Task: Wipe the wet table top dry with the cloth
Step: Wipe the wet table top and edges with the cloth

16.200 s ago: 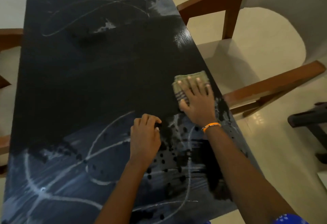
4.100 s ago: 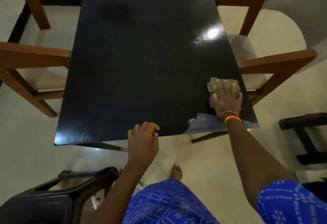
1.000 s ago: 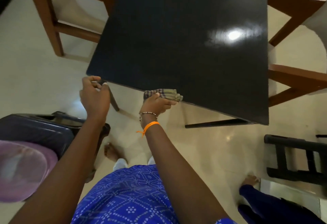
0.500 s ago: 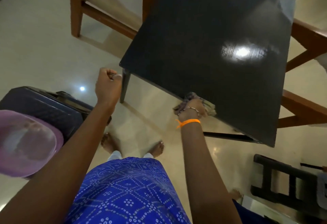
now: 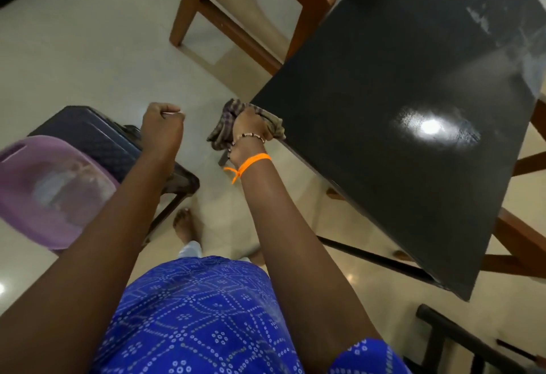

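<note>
Now the right hand point(image 5: 248, 125) is gripping the checked cloth point(image 5: 220, 130), bunched and crumpled, right at the near left corner of the black table top point(image 5: 384, 93), with part of the cloth hanging off past the edge. Pale floor point(image 5: 88, 48) is lying open beside that corner, with a wooden chair point(image 5: 236, 4) standing just behind it and a purple tub point(image 5: 44, 184) resting on a dark chair point(image 5: 97, 137) by the left hand point(image 5: 162, 128), which is hanging clenched on nothing. Compared with half a second ago, the cloth is sitting at the corner rather than midway along the near edge, and the left hand is hanging clear of the table.
</note>
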A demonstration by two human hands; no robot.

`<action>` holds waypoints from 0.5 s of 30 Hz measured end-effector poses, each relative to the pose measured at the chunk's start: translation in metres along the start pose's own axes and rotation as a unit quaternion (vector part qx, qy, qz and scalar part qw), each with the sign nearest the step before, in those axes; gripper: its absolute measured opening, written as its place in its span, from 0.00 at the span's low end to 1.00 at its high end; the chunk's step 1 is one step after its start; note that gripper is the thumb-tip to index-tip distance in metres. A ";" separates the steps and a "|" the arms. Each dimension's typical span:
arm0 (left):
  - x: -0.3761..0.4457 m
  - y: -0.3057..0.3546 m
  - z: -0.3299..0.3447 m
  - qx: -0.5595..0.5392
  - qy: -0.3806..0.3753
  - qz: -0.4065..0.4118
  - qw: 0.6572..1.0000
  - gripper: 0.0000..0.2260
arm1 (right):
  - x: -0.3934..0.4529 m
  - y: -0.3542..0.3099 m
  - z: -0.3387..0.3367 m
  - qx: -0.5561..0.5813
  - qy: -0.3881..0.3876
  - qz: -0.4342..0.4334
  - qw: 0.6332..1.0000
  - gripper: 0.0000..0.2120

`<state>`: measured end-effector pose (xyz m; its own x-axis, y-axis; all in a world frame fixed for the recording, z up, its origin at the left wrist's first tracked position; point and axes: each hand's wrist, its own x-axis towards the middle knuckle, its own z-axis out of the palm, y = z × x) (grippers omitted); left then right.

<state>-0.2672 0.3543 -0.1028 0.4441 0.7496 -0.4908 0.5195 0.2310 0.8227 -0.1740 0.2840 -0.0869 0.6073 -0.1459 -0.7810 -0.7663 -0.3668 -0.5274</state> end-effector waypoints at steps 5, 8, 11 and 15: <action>0.007 -0.003 -0.010 -0.012 0.044 -0.026 0.999 0.09 | -0.040 0.039 -0.029 -0.234 -0.215 -0.248 0.915 0.24; 0.003 0.008 0.004 -0.013 0.009 -0.025 1.000 0.07 | -0.040 0.053 -0.079 -0.377 -0.096 -0.450 0.804 0.35; 0.003 0.006 0.015 -0.006 -0.019 -0.039 0.999 0.04 | -0.032 0.071 -0.117 -0.552 0.140 -0.553 0.608 0.35; 0.002 0.006 0.027 0.008 -0.058 -0.047 0.997 0.06 | 0.003 0.062 -0.151 -0.650 0.189 -0.573 0.462 0.30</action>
<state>-0.2435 0.3411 -0.1065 0.4740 0.6488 -0.5953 0.5734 0.2857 0.7679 -0.1878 0.1225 -0.0715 0.6397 0.7686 0.0065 0.7280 -0.6086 0.3157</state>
